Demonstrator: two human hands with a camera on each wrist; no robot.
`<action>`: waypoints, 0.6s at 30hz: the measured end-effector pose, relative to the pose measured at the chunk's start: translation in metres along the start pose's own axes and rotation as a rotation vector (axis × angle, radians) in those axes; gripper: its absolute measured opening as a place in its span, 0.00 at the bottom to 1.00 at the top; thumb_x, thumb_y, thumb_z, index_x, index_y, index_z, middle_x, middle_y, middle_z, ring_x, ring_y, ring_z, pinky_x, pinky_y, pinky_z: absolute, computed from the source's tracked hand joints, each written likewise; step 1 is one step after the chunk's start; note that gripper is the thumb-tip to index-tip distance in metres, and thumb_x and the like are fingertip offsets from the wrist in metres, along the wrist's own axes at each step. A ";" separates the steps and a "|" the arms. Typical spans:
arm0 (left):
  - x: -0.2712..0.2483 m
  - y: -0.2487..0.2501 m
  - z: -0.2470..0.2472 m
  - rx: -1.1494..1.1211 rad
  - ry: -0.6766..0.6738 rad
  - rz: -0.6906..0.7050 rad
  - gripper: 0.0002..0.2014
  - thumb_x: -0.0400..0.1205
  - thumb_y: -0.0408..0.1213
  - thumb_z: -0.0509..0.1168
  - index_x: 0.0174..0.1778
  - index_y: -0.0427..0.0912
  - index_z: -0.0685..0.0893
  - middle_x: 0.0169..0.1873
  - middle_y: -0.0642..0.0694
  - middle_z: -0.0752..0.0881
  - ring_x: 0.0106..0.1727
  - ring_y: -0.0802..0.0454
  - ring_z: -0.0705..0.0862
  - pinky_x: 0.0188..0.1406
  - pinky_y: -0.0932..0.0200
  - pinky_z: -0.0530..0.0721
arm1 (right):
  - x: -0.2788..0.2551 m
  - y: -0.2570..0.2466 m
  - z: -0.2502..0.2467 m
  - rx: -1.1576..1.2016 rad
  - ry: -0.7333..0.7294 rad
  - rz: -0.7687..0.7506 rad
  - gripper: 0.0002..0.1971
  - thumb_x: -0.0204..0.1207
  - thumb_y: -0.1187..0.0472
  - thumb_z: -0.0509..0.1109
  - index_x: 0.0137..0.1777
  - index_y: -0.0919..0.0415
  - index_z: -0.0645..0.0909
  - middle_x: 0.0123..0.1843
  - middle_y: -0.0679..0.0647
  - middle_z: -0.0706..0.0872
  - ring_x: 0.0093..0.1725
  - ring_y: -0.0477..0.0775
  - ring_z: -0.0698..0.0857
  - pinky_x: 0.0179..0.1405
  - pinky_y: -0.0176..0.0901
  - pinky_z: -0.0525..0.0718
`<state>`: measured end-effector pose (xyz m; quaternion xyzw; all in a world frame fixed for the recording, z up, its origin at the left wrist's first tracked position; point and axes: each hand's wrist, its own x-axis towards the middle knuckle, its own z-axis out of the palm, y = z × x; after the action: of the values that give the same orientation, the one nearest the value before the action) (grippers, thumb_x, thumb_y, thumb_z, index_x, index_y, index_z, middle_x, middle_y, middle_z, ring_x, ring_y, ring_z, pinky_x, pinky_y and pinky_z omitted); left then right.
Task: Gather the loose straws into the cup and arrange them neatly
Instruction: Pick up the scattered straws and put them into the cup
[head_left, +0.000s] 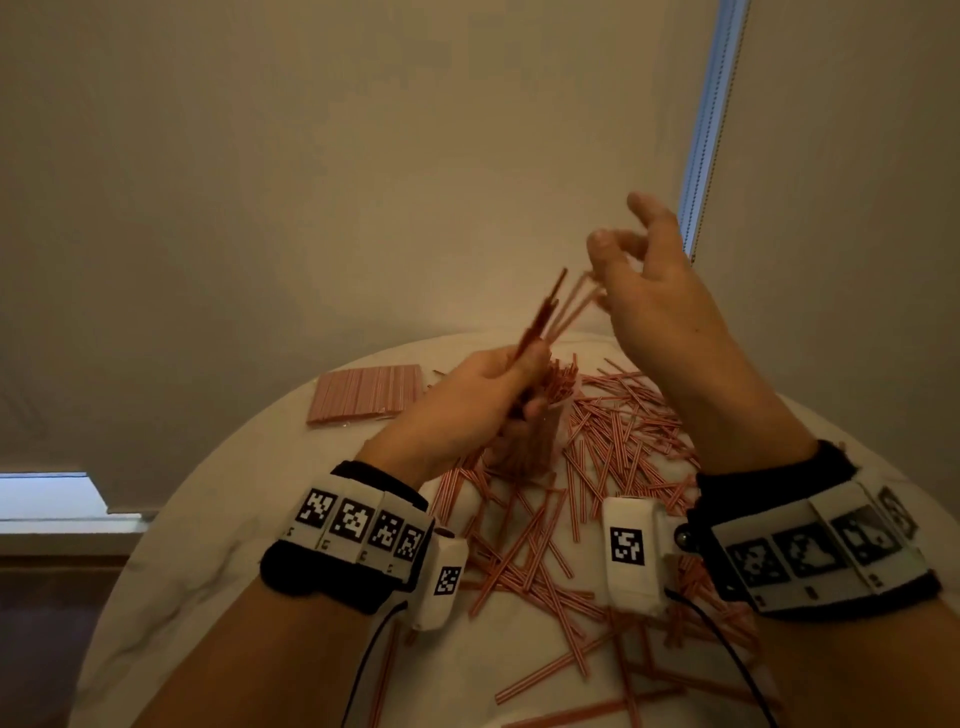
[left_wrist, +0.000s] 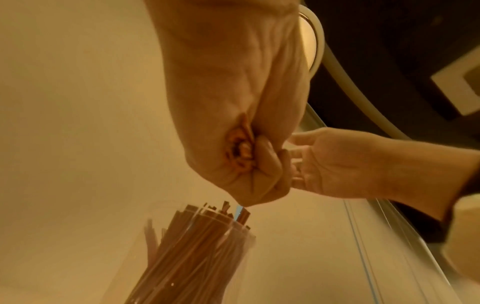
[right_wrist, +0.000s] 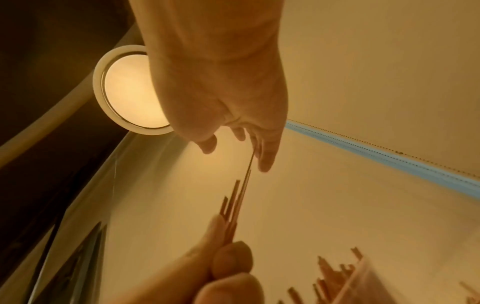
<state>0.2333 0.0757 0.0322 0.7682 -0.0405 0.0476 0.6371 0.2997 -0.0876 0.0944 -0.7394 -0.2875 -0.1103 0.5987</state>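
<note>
My left hand (head_left: 511, 382) grips a small bundle of red-and-white striped straws (head_left: 558, 306) in its fist, held upright just above the clear cup (head_left: 524, 447). The cup (left_wrist: 197, 246) stands on the table, packed with straws. My right hand (head_left: 618, 249) hovers higher up with fingers loosely spread; its fingertips (right_wrist: 265, 162) touch the top end of the bundle (right_wrist: 237, 201). In the left wrist view the straws' lower ends (left_wrist: 240, 151) show inside the left hand (left_wrist: 249, 164). Several loose straws (head_left: 613, 447) lie scattered over the table.
A flat packet of straws (head_left: 366, 395) lies at the far left of the round white table (head_left: 208, 545). A wall stands close behind the table, with a blind cord (head_left: 706, 130) at the right. Both wrists carry camera bands with cables.
</note>
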 end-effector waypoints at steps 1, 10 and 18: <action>-0.001 0.000 0.004 0.058 -0.031 0.005 0.17 0.89 0.57 0.57 0.45 0.47 0.76 0.29 0.53 0.81 0.25 0.56 0.76 0.21 0.65 0.72 | 0.000 0.002 0.001 -0.056 -0.006 -0.028 0.26 0.87 0.41 0.58 0.82 0.46 0.63 0.75 0.45 0.77 0.65 0.43 0.81 0.56 0.39 0.81; 0.000 0.003 0.013 0.097 -0.080 0.064 0.19 0.89 0.57 0.58 0.48 0.42 0.75 0.27 0.52 0.73 0.24 0.53 0.73 0.23 0.58 0.73 | -0.002 0.011 0.010 -0.171 -0.270 -0.007 0.19 0.89 0.46 0.56 0.69 0.52 0.82 0.62 0.47 0.88 0.63 0.46 0.84 0.66 0.48 0.81; 0.008 0.005 0.005 -0.266 0.264 0.113 0.17 0.91 0.55 0.56 0.56 0.44 0.78 0.27 0.58 0.75 0.26 0.62 0.75 0.27 0.65 0.74 | -0.005 0.009 0.014 -0.277 -0.343 0.067 0.13 0.86 0.47 0.62 0.61 0.53 0.82 0.50 0.48 0.91 0.48 0.47 0.90 0.59 0.58 0.87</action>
<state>0.2409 0.0704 0.0369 0.6608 -0.0058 0.1778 0.7292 0.2982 -0.0770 0.0814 -0.8316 -0.3426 -0.0014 0.4371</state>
